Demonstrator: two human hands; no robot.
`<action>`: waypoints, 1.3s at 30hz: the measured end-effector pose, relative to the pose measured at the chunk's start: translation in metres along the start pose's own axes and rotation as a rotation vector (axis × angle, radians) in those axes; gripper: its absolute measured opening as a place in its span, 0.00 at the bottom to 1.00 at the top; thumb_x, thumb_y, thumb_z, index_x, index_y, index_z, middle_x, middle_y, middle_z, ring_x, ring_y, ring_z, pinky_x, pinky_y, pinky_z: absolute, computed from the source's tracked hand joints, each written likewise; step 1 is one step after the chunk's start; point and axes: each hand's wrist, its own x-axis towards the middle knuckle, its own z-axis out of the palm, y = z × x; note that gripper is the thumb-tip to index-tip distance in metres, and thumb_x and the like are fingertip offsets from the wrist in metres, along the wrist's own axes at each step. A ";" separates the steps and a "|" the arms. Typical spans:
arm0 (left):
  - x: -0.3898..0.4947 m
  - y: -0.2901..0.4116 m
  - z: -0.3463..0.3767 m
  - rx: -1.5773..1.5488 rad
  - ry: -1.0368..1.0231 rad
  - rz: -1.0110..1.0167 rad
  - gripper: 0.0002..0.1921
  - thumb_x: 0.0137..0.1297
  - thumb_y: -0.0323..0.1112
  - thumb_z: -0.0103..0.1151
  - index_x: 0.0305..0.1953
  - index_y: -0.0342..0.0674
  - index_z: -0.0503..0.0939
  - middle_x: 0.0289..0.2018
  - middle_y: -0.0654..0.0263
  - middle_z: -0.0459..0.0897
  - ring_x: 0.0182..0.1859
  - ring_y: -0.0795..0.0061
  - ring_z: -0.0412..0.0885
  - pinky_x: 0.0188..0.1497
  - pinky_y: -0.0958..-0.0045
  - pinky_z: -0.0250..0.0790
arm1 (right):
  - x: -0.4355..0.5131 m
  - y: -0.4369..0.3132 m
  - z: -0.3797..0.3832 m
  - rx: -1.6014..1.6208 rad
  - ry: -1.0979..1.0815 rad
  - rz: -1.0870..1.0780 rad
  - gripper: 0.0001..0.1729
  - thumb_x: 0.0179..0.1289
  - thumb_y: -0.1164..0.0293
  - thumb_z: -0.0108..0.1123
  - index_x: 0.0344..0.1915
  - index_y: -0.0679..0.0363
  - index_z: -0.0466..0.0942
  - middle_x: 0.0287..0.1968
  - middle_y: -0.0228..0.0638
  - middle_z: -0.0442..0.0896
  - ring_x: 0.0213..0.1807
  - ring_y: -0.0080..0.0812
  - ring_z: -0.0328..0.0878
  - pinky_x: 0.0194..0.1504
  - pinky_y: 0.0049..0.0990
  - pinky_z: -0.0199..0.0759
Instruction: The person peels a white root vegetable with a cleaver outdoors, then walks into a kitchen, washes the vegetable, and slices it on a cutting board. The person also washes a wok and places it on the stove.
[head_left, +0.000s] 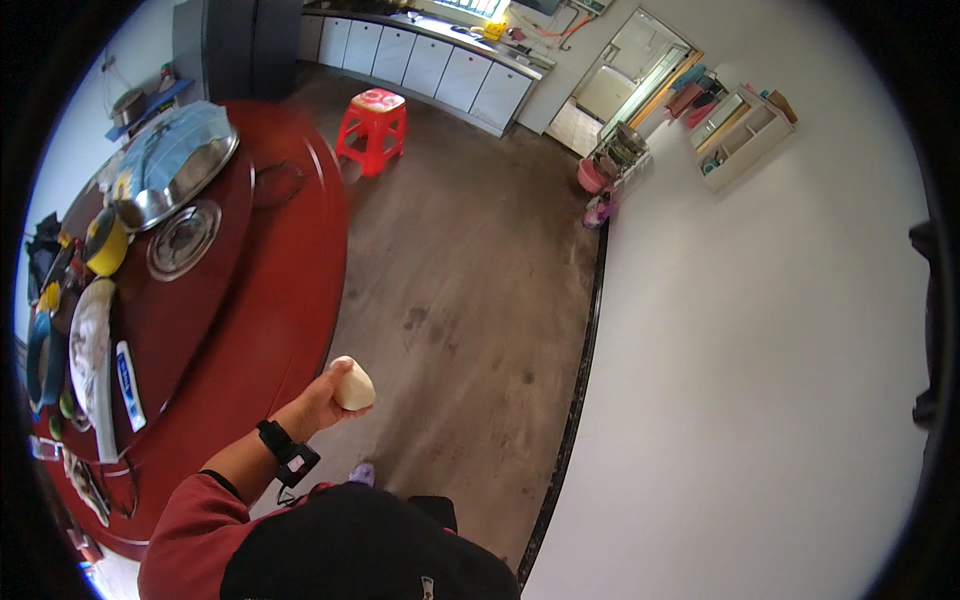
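My left hand (324, 401) is wrapped around a smooth, off-white, rounded lump (355, 388) that could be a steamed bun. It is held out over the floor, just right of the edge of a round red table (270, 300). A black band with a small box (291, 456) is strapped around my left wrist. My right hand is out of view.
On the table's turntable (169, 337) are a steel-rimmed dome cover (180, 180), a glass lid (184, 240), a yellow pot (106, 244) and a toothpaste-like tube (130, 386). A red plastic stool (373, 131) stands ahead. White cabinets (427, 64) line the far wall; a white wall (720, 375) runs along the right.
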 end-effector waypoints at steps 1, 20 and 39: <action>0.019 0.009 0.022 0.019 0.021 0.002 0.28 0.63 0.55 0.55 0.57 0.47 0.62 0.50 0.55 0.71 0.51 0.50 0.74 0.50 0.50 0.75 | 0.016 -0.020 -0.020 -0.010 0.011 -0.022 0.12 0.53 0.69 0.55 0.27 0.69 0.79 0.30 0.50 0.83 0.32 0.48 0.80 0.34 0.40 0.70; 0.243 0.191 0.180 -0.329 0.327 0.331 0.24 0.65 0.54 0.53 0.55 0.48 0.65 0.44 0.55 0.78 0.43 0.53 0.81 0.42 0.54 0.79 | 0.323 -0.388 -0.565 -1.140 0.224 -0.836 0.12 0.56 0.65 0.55 0.31 0.61 0.81 0.27 0.50 0.81 0.31 0.50 0.78 0.34 0.45 0.69; 0.552 0.565 0.253 -0.348 0.283 0.315 0.25 0.66 0.56 0.51 0.55 0.45 0.66 0.46 0.53 0.78 0.43 0.50 0.81 0.41 0.53 0.78 | 0.268 -0.797 -0.697 -0.658 -0.060 -0.366 0.17 0.49 0.62 0.59 0.30 0.65 0.81 0.33 0.50 0.83 0.37 0.53 0.79 0.38 0.42 0.72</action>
